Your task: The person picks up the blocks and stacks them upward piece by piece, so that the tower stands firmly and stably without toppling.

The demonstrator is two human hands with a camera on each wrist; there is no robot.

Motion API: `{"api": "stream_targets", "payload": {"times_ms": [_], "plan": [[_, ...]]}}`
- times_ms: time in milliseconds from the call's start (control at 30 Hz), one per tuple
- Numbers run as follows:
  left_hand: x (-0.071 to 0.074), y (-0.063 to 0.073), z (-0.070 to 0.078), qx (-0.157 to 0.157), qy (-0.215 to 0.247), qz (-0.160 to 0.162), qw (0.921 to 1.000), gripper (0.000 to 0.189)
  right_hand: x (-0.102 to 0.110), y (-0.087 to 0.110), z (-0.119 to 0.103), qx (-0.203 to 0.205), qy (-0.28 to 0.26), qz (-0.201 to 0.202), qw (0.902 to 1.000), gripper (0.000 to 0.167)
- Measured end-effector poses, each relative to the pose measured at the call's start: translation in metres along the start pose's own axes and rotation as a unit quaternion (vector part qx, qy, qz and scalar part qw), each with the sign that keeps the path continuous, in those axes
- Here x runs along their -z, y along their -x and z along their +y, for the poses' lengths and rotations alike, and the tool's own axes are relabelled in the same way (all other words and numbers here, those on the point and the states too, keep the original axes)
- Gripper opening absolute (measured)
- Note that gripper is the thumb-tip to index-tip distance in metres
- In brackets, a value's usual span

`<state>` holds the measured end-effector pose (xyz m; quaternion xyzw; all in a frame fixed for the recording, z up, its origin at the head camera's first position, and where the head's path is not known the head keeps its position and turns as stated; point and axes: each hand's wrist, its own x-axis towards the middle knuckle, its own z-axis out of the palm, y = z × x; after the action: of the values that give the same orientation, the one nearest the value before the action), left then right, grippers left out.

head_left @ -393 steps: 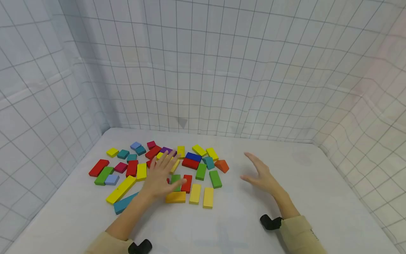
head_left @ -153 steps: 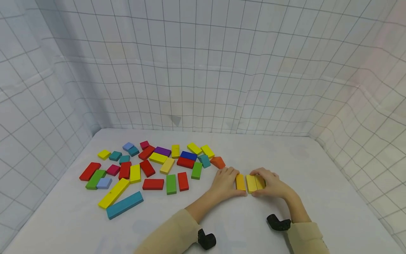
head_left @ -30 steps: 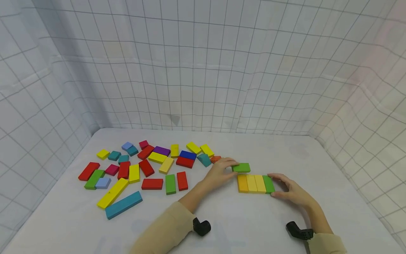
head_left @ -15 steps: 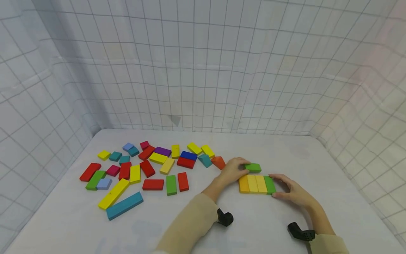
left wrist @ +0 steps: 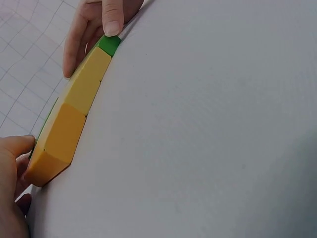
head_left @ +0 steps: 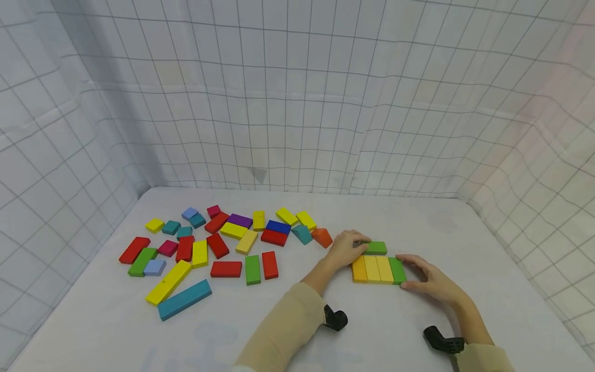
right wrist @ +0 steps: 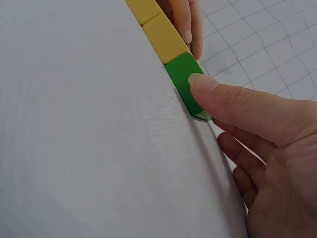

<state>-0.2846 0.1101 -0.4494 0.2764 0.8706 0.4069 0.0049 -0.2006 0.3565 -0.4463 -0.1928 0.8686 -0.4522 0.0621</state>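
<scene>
In the head view my left hand [head_left: 343, 250] grips the left end of a green block [head_left: 376, 248] lying crosswise behind a short row of blocks. That row has an orange-yellow block [head_left: 359, 269] at left, two pale yellow blocks [head_left: 378, 269] side by side, and a second green block [head_left: 397, 270] at right. My right hand [head_left: 431, 281] pinches this right-end green block, forefinger at its far end, thumb at its near end. The right wrist view shows the thumb [right wrist: 218, 91] pressed on the green face [right wrist: 181, 79]. The rear green block is mostly hidden in the left wrist view.
Loose coloured blocks lie scattered on the left of the white table, among them a long blue block [head_left: 185, 299], a long yellow block [head_left: 169, 282] and an orange block [head_left: 322, 237]. A white gridded cloth [head_left: 297, 103] stands behind and at both sides.
Yellow and green blocks from the scattered group now form the row at right. Within the last second, my left hand slid the rear green block rightward behind it; my right hand stayed at the row's end.
</scene>
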Motion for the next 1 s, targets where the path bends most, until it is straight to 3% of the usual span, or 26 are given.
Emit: {"api": "stream_targets", "payload": {"times_ms": [233,500,767,1000], "plan": [[-0.005,-0.004,0.005,0.033,0.011,0.023,0.9991,0.022,0.0,0.001,0.0,0.008,0.014,0.004,0.9999,0.062],[-0.01,-0.006,0.014,0.063,-0.008,0.01,0.9979,0.022,0.002,0.0,0.0,-0.001,0.019,0.001,0.9998,0.066],[-0.015,-0.007,0.017,0.066,-0.008,0.001,0.9978,0.023,0.002,0.0,-0.001,-0.019,0.013,0.005,0.9997,0.071],[-0.016,-0.007,0.019,0.065,-0.004,-0.006,0.9979,0.023,0.001,-0.001,0.001,-0.01,0.016,0.003,0.9998,0.07]]}}
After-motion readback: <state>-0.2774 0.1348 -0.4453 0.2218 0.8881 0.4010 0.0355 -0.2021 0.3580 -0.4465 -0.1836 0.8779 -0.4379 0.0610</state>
